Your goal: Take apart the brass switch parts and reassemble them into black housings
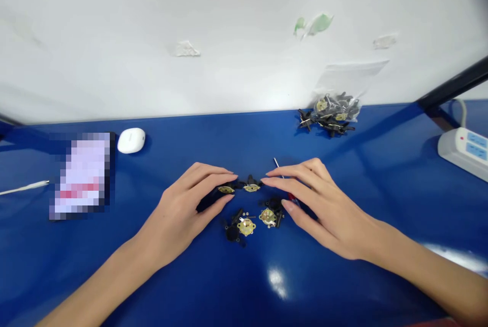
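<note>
My left hand [188, 195] has its fingers and thumb closed around a small black part with a brass-coloured plate [226, 189]. Just right of it stands a similar black part with a plate [251, 186]. The fingertips of my right hand [322, 205] come close to that second part; the fingers and thumb are spread, with nothing seen between them. Under the right hand lies a screwdriver [293, 198], its red handle partly hidden. Nearer to me are two loose brass-coloured plates, one left [247, 226] and one right [267, 217], beside black plastic pieces [232, 233] and tiny screws.
A clear plastic bag [345, 85] with more black parts leans on the white wall, and several parts [331, 126] lie before it. A phone [86, 174], a white earbud case [131, 140] and a white cable [25, 188] are at left. A power strip [467, 149] stands right.
</note>
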A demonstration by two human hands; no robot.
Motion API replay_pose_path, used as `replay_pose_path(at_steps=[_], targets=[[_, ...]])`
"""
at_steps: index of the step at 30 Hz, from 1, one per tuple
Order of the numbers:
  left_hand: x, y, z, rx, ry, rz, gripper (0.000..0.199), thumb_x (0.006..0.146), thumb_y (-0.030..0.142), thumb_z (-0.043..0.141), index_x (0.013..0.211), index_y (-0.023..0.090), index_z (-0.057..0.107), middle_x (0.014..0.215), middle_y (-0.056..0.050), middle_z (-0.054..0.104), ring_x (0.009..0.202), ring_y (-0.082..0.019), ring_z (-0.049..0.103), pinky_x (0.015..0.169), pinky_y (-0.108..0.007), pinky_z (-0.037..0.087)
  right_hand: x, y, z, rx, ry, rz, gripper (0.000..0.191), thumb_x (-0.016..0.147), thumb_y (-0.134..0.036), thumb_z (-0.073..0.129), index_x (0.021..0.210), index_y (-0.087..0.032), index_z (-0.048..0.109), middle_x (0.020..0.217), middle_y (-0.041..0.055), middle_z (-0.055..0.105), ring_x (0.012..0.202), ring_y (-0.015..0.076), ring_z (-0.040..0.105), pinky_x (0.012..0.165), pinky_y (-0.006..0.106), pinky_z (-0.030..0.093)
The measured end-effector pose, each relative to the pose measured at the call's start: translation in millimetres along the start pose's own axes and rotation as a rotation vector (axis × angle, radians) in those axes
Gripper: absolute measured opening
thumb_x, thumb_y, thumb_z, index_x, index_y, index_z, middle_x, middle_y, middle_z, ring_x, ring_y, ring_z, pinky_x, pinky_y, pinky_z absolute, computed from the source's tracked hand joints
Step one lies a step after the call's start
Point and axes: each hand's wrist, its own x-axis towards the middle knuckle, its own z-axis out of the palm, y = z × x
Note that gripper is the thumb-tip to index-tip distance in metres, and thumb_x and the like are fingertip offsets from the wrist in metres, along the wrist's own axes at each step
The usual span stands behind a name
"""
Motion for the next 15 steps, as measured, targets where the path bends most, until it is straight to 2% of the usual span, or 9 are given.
replay_pose_path(at_steps=[6, 15], targets=[[-0.5, 1.3, 1.0, 0.046, 0.023, 0.057, 0.028, 0.109, 0.021, 0.073, 0.136, 0.024, 0.072, 0.130, -0.006, 0.078, 0.116, -0.021, 0.072, 0.103, -0.037, 0.061, -3.8, 2.1, -2.5, -0.008, 0.073, -0.077, 0.043, 0.107, -0.005, 0.054, 0.146, -0.019, 0.065, 0.130, 0.0129, 0.075, 0.114, 0.0298, 0.057, 0.096, 0.052, 0.049], [-3.0, -0.5, 0.5, 0.079, 0.005, 0.077, 0.029, 0.110, 0.020, 0.071, 0.138, 0.023, 0.071, 0.131, -0.007, 0.076, 0.117, -0.022, 0.071, 0.104, -0.038, 0.060, -2.3, 0.3, 0.1, 0.025, 0.017, -0.078, 0.038, 0.110, -0.012, 0.056, 0.145, -0.022, 0.065, 0.124, 0.0123, 0.075, 0.110, 0.0285, 0.058, 0.096, 0.052, 0.052]])
